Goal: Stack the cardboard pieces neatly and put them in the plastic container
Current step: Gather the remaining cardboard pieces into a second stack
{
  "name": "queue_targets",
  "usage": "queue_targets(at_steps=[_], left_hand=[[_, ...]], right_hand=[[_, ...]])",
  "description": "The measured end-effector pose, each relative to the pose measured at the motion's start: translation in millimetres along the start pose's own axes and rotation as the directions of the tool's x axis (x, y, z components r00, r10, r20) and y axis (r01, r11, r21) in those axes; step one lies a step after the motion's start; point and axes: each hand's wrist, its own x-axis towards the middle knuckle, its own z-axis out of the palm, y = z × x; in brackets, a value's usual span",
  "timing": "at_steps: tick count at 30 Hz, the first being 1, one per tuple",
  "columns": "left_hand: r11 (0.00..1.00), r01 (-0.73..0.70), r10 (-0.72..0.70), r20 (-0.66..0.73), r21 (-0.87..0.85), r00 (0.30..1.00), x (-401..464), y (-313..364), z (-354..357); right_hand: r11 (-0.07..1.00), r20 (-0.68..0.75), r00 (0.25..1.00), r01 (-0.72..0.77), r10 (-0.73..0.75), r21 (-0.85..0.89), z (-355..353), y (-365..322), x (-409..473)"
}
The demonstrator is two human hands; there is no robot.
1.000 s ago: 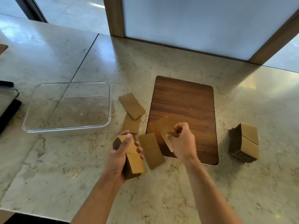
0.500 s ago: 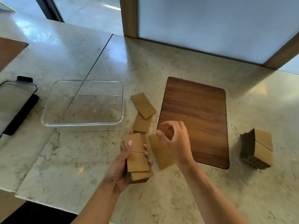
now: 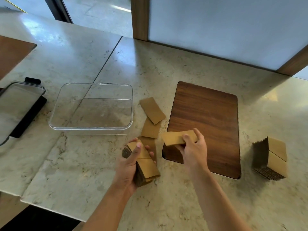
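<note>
Light, stiff brown cardboard pieces: grip by the long edges

Left hand (image 3: pixel 131 165) clamps the stack (image 3: pixel 143 162); right hand (image 3: pixel 193 147) fingers (image 3: pixel 186 137) pinch one piece (image 3: pixel 175 138); clear plastic container (image 3: pixel 55 120) empty

The plastic container (image 3: pixel 91 108) stands open-topped, its floor bare. Between it and the wooden board (image 3: pixel 205 129), loose cardboard pieces (image 3: pixel 152 110) lie scattered across the counter (image 3: pixel 70 172). A lid (image 3: pixel 18 105) flanks the container's left side, just beside it.
</note>
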Motion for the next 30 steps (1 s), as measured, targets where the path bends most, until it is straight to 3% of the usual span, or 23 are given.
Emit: queue_targets(at_steps=[2,4,7,9,12,14,16,18,19,22,23,25,26,28,30], left_hand=[[0.987,-0.087,0.091,-0.024,0.136,0.996,-1.1,-6.4,6.7],[0.964,-0.129,0.146,-0.056,0.234,0.988,-0.5,-9.9,9.6],[0.955,-0.134,0.169,-0.115,0.266,0.979,1.2,-7.8,7.5],[0.959,-0.139,0.176,-0.133,0.246,0.975,0.8,-4.2,1.6],[0.982,-0.099,0.117,-0.111,0.16,0.987,-1.2,1.4,-16.4],[0.995,-0.045,0.048,-0.043,0.086,0.998,-5.5,3.2,-29.0],[0.999,-0.024,0.026,0.044,-0.042,0.999,-10.4,5.0,-37.5],[0.988,-0.045,0.056,0.075,-0.145,0.996,-14.3,9.8,-44.9],[0.984,-0.064,0.074,0.061,-0.165,0.995,-14.6,12.6,-48.4],[0.979,-0.11,0.115,0.02,-0.173,0.993,-16.7,21.9,-54.1],[0.981,-0.117,0.121,0.02,-0.154,0.992,-16.3,24.3,-55.0],[0.985,-0.143,0.144,0.007,-0.094,0.99,-16.0,30.4,-55.1],[0.986,-0.16,0.159,-0.011,-0.054,0.987,-16.0,33.3,-55.3],[0.979,-0.202,0.202,-0.045,0.012,0.978,-16.0,39.7,-56.7],[0.969,-0.222,0.231,-0.075,0.106,0.97,-16.5,43.0,-55.2]], right_hand=[[0.988,0.008,0.996,-0.091,0.09,0.128,19.1,11.0,-15.5],[0.977,0.032,0.987,-0.161,0.158,0.137,35.1,22.7,-34.5],[0.98,0.053,0.995,-0.077,0.088,-0.185,41.3,37.2,-59.0],[0.932,0.146,0.988,-0.002,0.059,-0.362,35.5,39.3,-68.3],[0.839,0.375,0.903,0.03,0.21,-0.543,23.2,34.7,-72.9],[0.735,0.46,0.877,0.219,0.14,-0.642,20.5,31.3,-69.4],[0.588,0.416,0.896,0.421,-0.154,-0.69,22.6,31.2,-59.7],[0.472,0.323,0.874,0.471,-0.362,-0.746,30.0,32.4,-50.5],[0.4,0.321,0.876,0.455,-0.359,-0.796,34.2,36.3,-47.5],[0.051,0.385,0.881,0.413,-0.275,-0.909,47.1,56.7,-50.4],[0.016,0.414,0.862,0.437,-0.294,-0.899,49.7,63.0,-53.9],[0.109,0.446,0.845,0.493,-0.294,-0.863,50.3,70.0,-58.3],[0.213,0.441,0.86,0.496,-0.258,-0.842,47.9,68.8,-59.3],[0.522,0.399,0.907,0.409,-0.138,-0.749,42.2,59.6,-58.4],[0.796,0.36,0.93,0.274,-0.076,-0.54,38.5,47.0,-58.0]])
